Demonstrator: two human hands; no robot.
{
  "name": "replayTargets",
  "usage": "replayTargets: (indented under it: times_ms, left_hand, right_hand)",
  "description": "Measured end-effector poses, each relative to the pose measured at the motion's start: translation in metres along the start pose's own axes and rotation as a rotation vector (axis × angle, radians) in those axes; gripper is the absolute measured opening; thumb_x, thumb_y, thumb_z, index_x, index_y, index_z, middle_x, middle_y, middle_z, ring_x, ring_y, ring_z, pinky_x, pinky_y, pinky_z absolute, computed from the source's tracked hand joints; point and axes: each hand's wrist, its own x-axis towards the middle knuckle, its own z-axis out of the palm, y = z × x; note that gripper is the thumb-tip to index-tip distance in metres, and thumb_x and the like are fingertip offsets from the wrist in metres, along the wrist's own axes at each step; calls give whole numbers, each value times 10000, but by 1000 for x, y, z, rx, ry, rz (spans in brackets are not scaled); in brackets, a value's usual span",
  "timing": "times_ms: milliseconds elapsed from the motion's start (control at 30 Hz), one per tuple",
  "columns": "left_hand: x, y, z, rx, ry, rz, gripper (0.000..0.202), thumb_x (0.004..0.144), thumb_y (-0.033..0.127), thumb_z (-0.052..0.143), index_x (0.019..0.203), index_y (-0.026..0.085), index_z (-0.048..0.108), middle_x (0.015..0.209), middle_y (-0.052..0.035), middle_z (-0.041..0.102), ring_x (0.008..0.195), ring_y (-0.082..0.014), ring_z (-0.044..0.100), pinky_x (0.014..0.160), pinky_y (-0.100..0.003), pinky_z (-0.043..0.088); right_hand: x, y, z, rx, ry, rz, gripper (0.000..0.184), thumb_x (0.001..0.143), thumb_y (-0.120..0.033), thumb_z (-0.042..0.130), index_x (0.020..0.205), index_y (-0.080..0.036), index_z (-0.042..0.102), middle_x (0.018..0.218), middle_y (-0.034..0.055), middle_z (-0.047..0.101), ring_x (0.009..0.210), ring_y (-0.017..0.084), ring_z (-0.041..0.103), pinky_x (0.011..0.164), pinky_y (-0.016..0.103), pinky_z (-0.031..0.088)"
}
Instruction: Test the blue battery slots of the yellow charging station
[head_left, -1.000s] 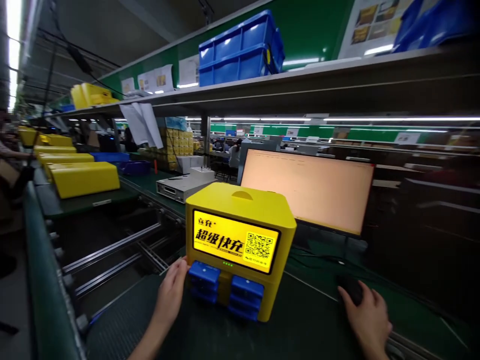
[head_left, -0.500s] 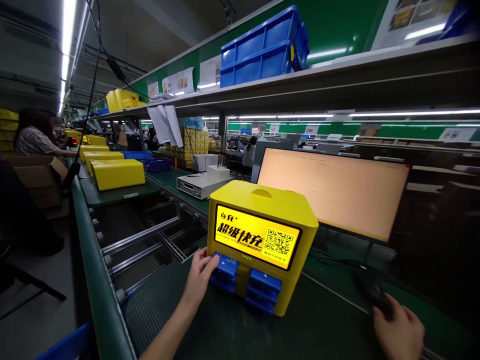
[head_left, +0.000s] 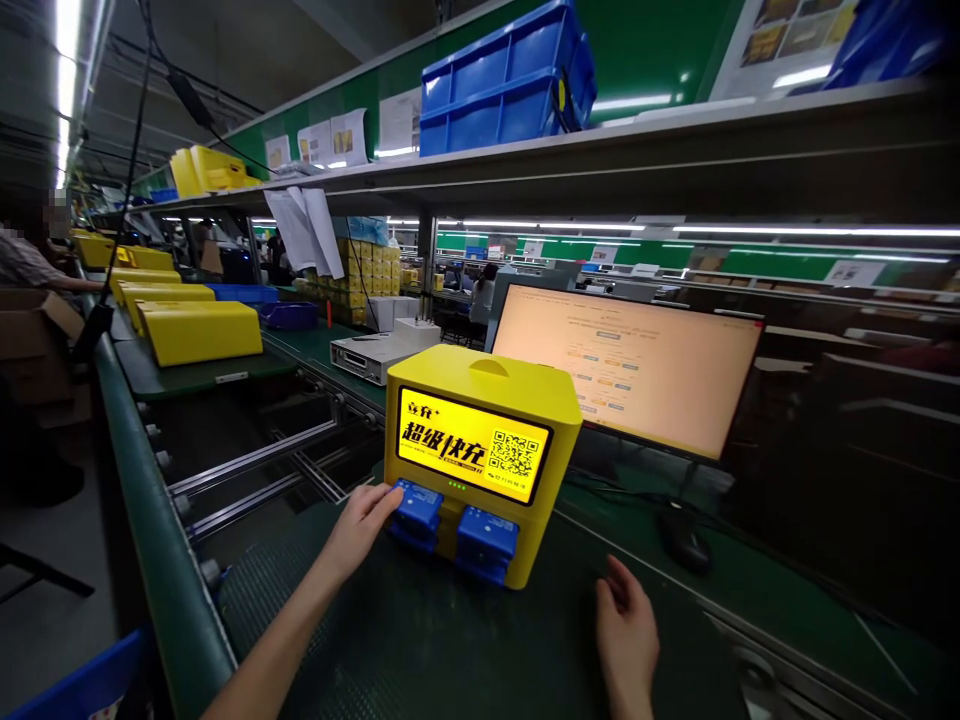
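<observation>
Touching, seemingly, blue power bank: left hand.

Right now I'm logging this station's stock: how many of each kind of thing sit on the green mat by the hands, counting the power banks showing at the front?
Yellow station: 1
Blue power banks: 2 stacks showing; number per stack unclear
Monitor: 1
Mouse: 1
Total: 5

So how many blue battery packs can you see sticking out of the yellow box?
2 stacks show: the left stack under the left hand's fingertips, the right stack beside it. Each seems to hold several packs; the exact number is unclear.
</observation>
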Motion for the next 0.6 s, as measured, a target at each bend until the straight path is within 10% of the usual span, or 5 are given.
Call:
replayTargets:
  times_ms: [133,600]
  left_hand:
    - [-4,5,-1,-85,-156,-88,505,737,651,453,816,171,592,719,-16,539,646,-177,545,524,-262,417]
    - [-8,9,-3,-253,-263,-240,537,744,644,505,1000,173,533,859,-48,605,743,-191,607,587,-256,466]
  right_hand:
    - [-15,-17,20,-10,-254,-160,439,815,-475,378,1117,-208,552,1171,87,541,1038,266,539,828,359,451]
    - [-15,-20,20,-106,-371,-238,340,828,-419,382,957,-236,637,1125,53,575,1037,248,535,877,355,410]
